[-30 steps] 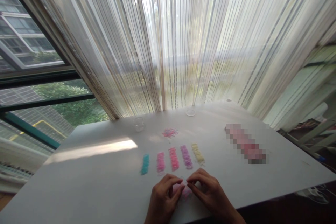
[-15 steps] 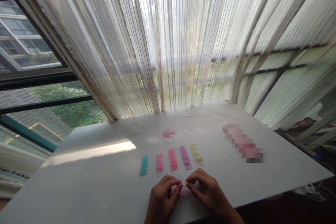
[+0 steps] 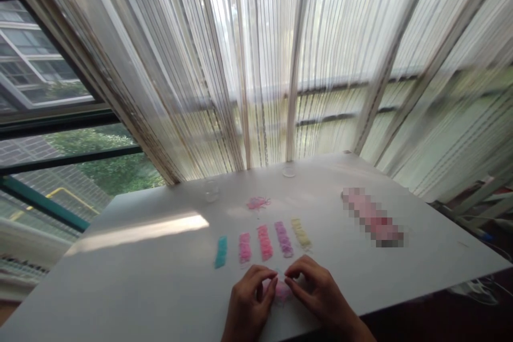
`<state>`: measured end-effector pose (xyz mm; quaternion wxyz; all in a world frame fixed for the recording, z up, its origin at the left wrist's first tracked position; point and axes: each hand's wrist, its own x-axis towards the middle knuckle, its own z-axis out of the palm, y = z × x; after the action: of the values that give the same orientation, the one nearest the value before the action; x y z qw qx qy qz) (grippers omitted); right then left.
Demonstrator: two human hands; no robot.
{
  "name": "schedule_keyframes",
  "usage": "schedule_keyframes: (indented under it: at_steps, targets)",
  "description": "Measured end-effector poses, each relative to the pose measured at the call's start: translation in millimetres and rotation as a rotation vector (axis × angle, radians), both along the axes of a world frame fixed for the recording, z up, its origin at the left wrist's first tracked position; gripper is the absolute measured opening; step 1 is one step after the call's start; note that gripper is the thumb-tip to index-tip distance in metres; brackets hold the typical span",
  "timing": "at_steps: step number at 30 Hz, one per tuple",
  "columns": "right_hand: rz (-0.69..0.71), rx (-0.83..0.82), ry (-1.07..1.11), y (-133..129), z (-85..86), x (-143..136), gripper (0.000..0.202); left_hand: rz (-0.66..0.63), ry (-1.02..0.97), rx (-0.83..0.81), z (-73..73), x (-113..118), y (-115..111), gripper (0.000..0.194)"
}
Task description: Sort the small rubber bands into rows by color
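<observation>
My left hand (image 3: pixel 253 296) and my right hand (image 3: pixel 315 289) face each other low in the view, near the table's front edge. Each has thumb and forefinger pinched, with the fingertips close together. What they pinch is too small to make out. Beneath the fingers lies a pink pile (image 3: pixel 282 289) of thin strands or small loops, partly covered by my hands. Beyond it are laid-out strips of what look like small rubber bands: teal (image 3: pixel 220 251), pink (image 3: pixel 245 248), coral (image 3: pixel 264 242), purple (image 3: pixel 284 239) and yellow (image 3: pixel 300 232).
On the white table (image 3: pixel 140 283), a loose reddish-pink heap of strands (image 3: pixel 257 202) lies behind the strips. A clear container (image 3: pixel 211 191) and a clear round lid or dish (image 3: pixel 288 171) stand farther back. A blurred-out pink object (image 3: pixel 372 217) is at the right. Curtains (image 3: pixel 260 64) hang behind.
My hands stay in nearly the same place, the fingertips shifting only slightly. The curtains have swayed. The strips and piles lie as before.
</observation>
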<state>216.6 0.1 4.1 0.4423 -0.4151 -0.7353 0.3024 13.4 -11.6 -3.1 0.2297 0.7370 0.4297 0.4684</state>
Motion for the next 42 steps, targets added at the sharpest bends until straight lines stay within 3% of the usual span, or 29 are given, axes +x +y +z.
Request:
schedule_keyframes:
  at_steps: [10, 26, 42]
  targets:
    - [-0.008, 0.008, 0.000, 1, -1.3, -1, 0.007, -0.008, 0.032, -0.002, -10.0, -2, 3, 0.009]
    - [0.003, -0.026, -0.014, 0, 1.2, 0, 0.004, -0.003, -0.002, -0.039, -0.3, 0, 1, 0.008]
    - [-0.008, -0.050, -0.038, -3, 6.5, 1, 0.017, 0.024, 0.002, -0.058, 11.6, 0, -5, 0.014]
